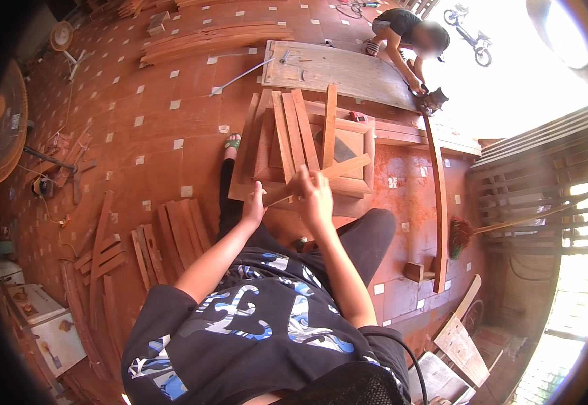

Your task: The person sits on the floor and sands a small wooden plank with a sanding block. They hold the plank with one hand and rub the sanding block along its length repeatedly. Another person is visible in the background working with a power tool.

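Note:
My left hand [255, 206] is closed round the near end of a reddish-brown wooden strip [348, 166], thumb on top. The strip slants away to the right over a stack of framed wooden panels [369, 152]. Slightly blurred, my right hand [315, 199] is closed over the strip further along, its fingers curled. Whether anything lies between that palm and the wood is hidden. Several more wooden strips [297, 128] lie side by side on the panels just beyond my hands. Another strip [330, 121] rests to their right, beside a small red object [358, 117].
A co-worker [402, 44] crouches at the far right with a power tool [433, 101] at a long beam [437, 202]. A grey board [341, 71] lies beyond the panels. Loose planks [182, 233] cover the floor at left, near a fan [4, 125]. A broom [461, 236] is at right.

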Tool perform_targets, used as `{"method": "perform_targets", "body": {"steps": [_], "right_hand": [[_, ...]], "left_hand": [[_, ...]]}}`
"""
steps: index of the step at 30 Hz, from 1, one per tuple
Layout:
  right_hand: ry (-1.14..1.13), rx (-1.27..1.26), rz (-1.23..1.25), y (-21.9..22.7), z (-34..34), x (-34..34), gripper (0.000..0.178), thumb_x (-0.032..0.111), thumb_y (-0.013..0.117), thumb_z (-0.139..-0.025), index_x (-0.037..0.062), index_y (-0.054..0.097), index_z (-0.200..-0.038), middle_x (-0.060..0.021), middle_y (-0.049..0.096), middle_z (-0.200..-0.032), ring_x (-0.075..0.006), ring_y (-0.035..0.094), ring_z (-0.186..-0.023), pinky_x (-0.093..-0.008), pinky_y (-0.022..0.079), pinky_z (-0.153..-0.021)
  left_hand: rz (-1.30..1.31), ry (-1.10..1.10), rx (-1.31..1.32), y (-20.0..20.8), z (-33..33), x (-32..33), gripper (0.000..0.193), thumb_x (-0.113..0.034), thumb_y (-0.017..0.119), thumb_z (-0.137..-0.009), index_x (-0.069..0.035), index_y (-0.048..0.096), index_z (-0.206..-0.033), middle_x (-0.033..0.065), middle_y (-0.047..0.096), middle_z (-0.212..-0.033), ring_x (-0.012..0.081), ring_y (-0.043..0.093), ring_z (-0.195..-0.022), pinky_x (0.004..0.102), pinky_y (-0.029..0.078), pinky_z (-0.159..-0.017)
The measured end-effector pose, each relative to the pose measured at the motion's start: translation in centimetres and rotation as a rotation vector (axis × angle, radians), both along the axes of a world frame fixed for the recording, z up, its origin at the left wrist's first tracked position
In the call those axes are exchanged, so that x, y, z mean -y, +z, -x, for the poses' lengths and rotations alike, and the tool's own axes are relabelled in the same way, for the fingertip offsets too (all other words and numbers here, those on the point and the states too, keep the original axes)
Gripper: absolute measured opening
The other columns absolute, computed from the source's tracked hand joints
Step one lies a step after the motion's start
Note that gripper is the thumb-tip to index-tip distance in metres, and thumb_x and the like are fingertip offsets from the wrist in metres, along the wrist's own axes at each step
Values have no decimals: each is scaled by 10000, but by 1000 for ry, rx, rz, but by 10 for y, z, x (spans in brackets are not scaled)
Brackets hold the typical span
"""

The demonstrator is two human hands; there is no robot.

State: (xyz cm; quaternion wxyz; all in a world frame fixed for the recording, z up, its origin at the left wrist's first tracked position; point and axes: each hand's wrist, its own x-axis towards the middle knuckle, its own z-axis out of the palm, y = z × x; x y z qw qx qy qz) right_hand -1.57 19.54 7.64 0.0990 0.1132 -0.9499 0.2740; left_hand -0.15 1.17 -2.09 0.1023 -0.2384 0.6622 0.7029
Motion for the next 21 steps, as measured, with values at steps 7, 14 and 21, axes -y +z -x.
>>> {"method": "perform_targets", "body": {"steps": [7,14,21], "right_hand": [[-299,-101,-13,-20,10,-43,713,165,778,-783,45,516,-1435,-176,550,-1134,-369,583,-1044,-448,547,-833],[307,4,56,0,-43,42,735,164,711,-816,-27,420,-1464,-238,524,-1199,-410,566,-1099,-465,550,-899],[47,109,227,-7,-29,17,627,176,742,-805,37,502,-1368,-195,578,-1212,-393,578,-1153,-468,536,-919]], "left_hand": [[-108,-111,-112,-5,0,1,656,-644,307,-1052,-71,612,-954,6,527,-605,78,456,-436,233,347,-420],[-395,81,-78,-13,5,-3,707,-660,265,-1051,-116,370,-1490,91,676,-926,110,575,-563,225,430,-472],[-232,-173,-56,-3,2,8,793,-703,281,-1025,-165,188,-1599,158,701,-1036,186,680,-705,281,528,-578]]}}
